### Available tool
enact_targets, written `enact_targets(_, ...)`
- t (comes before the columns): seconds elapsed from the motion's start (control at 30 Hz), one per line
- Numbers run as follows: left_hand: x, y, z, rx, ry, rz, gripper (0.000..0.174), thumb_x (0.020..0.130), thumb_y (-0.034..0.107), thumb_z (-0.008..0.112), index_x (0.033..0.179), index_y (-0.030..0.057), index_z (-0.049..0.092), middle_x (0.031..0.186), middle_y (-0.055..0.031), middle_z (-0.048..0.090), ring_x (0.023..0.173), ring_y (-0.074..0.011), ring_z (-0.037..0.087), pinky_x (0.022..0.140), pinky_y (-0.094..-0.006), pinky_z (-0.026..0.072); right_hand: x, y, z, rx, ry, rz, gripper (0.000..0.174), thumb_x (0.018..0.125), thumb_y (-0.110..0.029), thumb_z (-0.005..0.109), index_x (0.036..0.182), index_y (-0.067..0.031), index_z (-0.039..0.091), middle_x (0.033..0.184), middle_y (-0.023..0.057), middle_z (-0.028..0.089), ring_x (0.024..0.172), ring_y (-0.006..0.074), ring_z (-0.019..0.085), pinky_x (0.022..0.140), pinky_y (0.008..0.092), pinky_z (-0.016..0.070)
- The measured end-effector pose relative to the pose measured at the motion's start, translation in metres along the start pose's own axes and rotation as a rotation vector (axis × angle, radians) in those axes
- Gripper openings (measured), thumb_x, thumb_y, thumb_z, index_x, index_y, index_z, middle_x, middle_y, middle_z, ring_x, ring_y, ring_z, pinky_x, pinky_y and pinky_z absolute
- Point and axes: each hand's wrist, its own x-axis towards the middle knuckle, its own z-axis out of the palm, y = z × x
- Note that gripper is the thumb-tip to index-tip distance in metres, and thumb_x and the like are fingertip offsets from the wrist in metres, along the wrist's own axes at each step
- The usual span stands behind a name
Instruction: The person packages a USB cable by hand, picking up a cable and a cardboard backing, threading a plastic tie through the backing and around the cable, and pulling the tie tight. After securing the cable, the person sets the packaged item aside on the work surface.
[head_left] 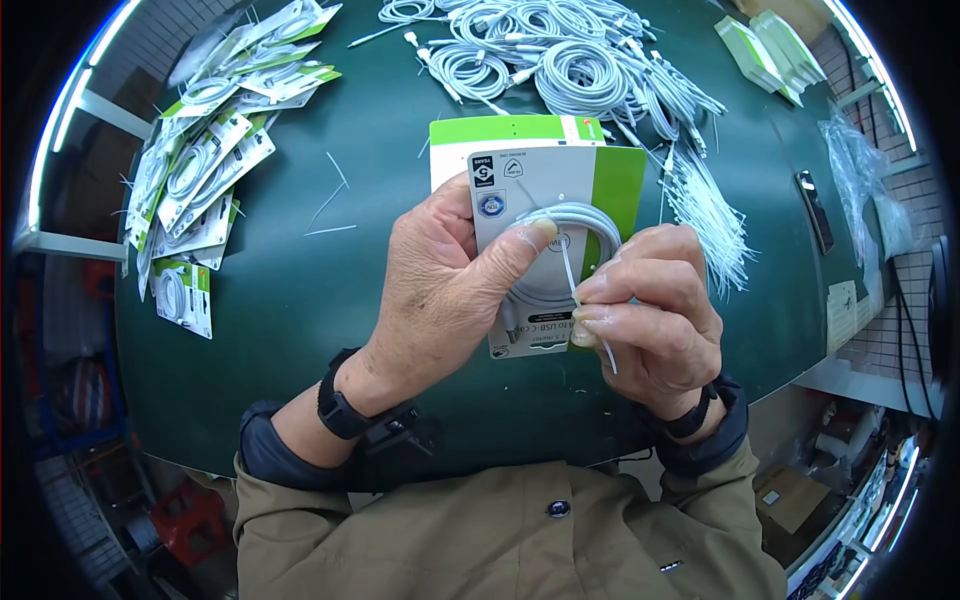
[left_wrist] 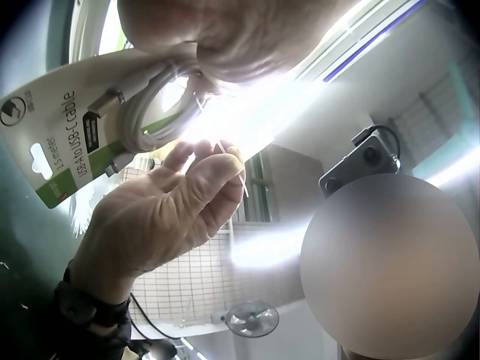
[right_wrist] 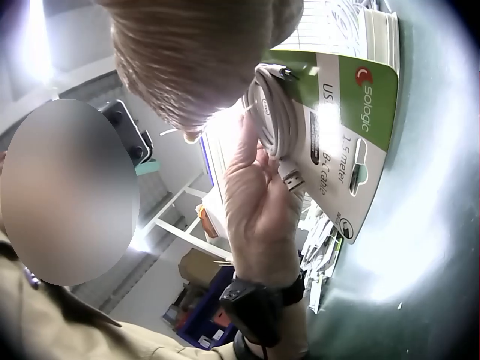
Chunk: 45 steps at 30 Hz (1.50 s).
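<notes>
In the head view, my left hand (head_left: 440,275) holds a white-and-green retail card (head_left: 618,180) upright, its thumb pressed on a coiled white USB cable (head_left: 605,228) that lies against the card. My right hand (head_left: 665,310) pinches a thin white tie (head_left: 569,262) between thumb and fingers at the coil's front; the tie's end sticks out below. The print "USB-A to USB-C cable" shows on the card (left_wrist: 49,112) in the left wrist view. In the right wrist view, a USB plug (right_wrist: 291,176) hangs from the coil, and the left fingers are behind the card.
More printed cards (head_left: 455,155) lie behind the held one. Coiled cables (head_left: 580,75) are heaped at the back, beside a bundle of white ties (head_left: 712,225). Carded cables (head_left: 205,165) pile up at left. A dark phone-like object (head_left: 814,212) and plastic bags (head_left: 862,170) lie at right.
</notes>
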Motion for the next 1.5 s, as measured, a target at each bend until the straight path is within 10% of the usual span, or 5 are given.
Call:
enact_targets(1.03, -0.004, -0.009, -0.004, 0.195, 0.087, 0.019, 0.033, 0.099, 0.004, 0.067, 0.13, -0.0056, 0.06, 0.119, -0.0121, 0.071, 0.106, -0.0164, 0.067, 0.093, -0.0331, 0.0544, -0.005, 0.008, 0.019, 0.314, 0.234, 0.108, 0.021, 0.086, 0.004, 0.079, 0.092, -0.0083, 0.064, 0.091, 0.0109, 0.076, 0.074, 0.0232, 0.072, 0.066, 0.0334, 0.0547)
enact_targets(1.07, -0.005, -0.007, -0.004, 0.214, 0.081, -0.015, 0.033, 0.101, 0.006, 0.066, 0.131, -0.0051, 0.059, 0.12, -0.0121, 0.07, 0.107, -0.0166, 0.067, 0.093, -0.0326, 0.054, -0.009, 0.014, 0.021, 0.236, 0.228, 0.042, 0.027, 0.09, 0.003, 0.078, 0.107, -0.008, 0.061, 0.092, 0.0104, 0.076, 0.078, 0.0215, 0.072, 0.068, 0.0342, 0.0531)
enact_targets(1.5, 0.007, -0.052, -0.046, 0.082, -0.049, 0.016, 0.035, 0.107, 0.011, 0.061, 0.139, -0.0025, 0.053, 0.127, -0.0103, 0.067, 0.111, -0.0141, 0.067, 0.097, -0.0285, 0.0525, -0.011, 0.029, 0.03, 0.024, 0.278, -0.036, 0.024, 0.083, -0.001, 0.073, 0.105, -0.0029, 0.065, 0.098, 0.0104, 0.064, 0.088, 0.0326, 0.061, 0.074, 0.0429, 0.0533)
